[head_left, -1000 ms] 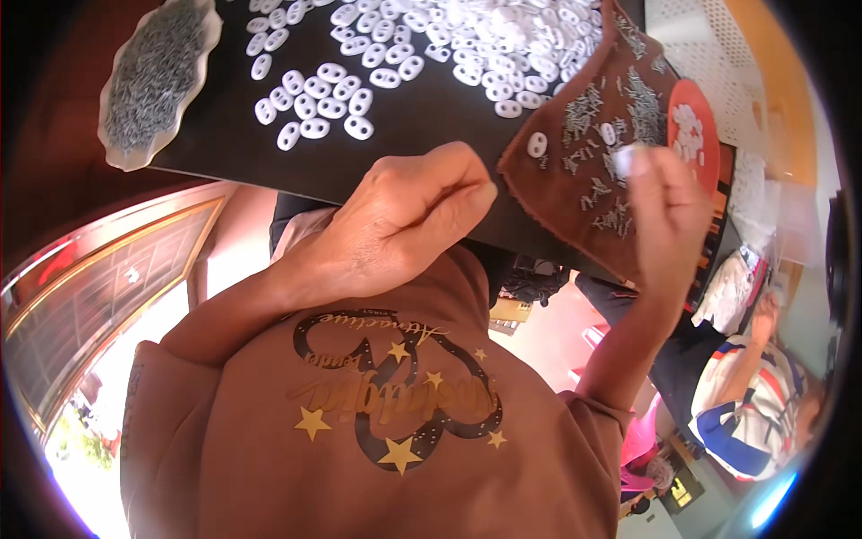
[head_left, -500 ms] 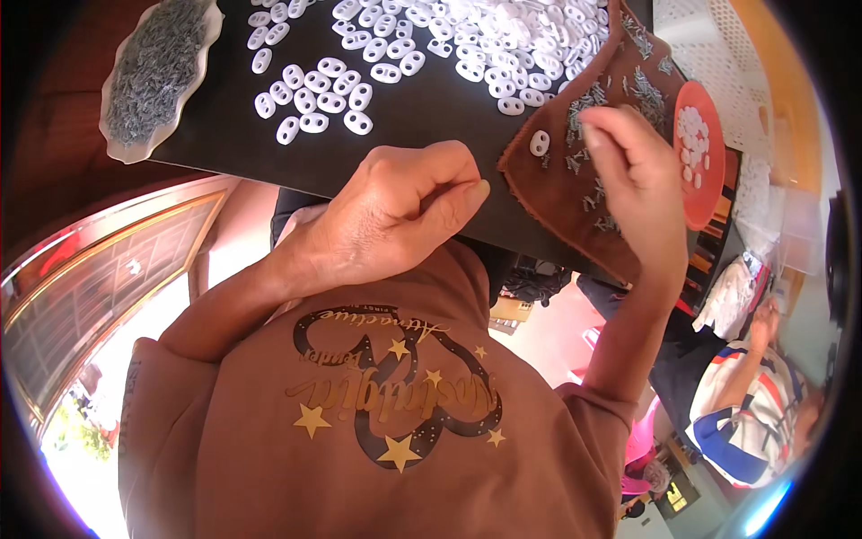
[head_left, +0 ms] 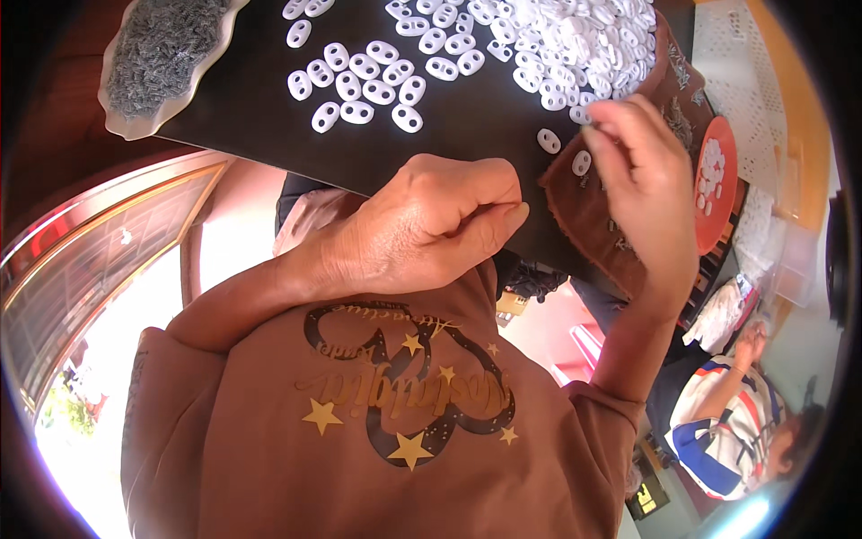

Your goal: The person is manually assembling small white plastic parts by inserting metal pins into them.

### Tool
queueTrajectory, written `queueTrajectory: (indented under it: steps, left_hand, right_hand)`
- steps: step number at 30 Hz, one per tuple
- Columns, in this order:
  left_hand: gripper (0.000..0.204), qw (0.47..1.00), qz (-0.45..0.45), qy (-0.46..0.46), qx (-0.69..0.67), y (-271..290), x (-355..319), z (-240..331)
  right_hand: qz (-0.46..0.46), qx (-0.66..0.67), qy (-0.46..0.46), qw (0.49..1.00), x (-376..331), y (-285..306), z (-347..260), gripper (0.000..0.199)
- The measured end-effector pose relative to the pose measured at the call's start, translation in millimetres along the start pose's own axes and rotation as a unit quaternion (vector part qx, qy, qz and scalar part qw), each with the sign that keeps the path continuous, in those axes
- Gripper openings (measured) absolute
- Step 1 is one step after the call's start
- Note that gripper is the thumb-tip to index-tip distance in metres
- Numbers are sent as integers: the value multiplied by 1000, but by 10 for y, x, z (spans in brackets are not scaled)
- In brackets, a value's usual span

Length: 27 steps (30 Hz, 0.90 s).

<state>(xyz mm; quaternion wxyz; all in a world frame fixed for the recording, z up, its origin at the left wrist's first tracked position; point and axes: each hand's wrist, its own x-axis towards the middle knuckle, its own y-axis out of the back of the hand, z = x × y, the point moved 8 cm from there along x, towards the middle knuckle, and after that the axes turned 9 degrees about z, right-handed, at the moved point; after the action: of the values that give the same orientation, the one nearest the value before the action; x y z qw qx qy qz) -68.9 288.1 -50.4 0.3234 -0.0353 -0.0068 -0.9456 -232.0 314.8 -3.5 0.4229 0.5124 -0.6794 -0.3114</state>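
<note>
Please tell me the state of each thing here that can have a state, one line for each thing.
left hand: closed in a fist, at the dark board's near edge
right hand: fingers bent, over the brown cloth
white oval pieces: loose, spread flat on the dark board
scalloped dish: full of small grey metal parts

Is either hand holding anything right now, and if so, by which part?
Cannot tell. The left hand is a closed fist with thumb pressed on forefinger; nothing shows between them. The right hand reaches fingers-down over the brown cloth by the white pieces; its fingertips are hidden.
</note>
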Motion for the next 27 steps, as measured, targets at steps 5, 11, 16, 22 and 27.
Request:
queueTrajectory:
  steps: [5, 11, 16, 22, 27]
  left_hand:
    - [13, 1000, -8, 20, -15, 26, 36, -20]
    - [13, 1000, -8, 1, -7, 12, 40, -24]
    - [13, 1000, 2, -1, -11, 15, 33, -17]
    - [14, 999, 1, 35, -24, 27, 10, -51]
    - [15, 999, 12, 42, -30, 27, -2, -100]
  right_hand:
    - [-59, -39, -54, 996, -217, 37, 65, 12]
    - [-19, -10, -24, 999, -172, -6, -89, 11]
    - [-38, -57, 50, 996, -79, -233, -246, 11]
    - [-40, -108, 52, 992, -86, -328, -228, 14]
    - [-27, -88, 45, 995, -111, -336, -204, 15]
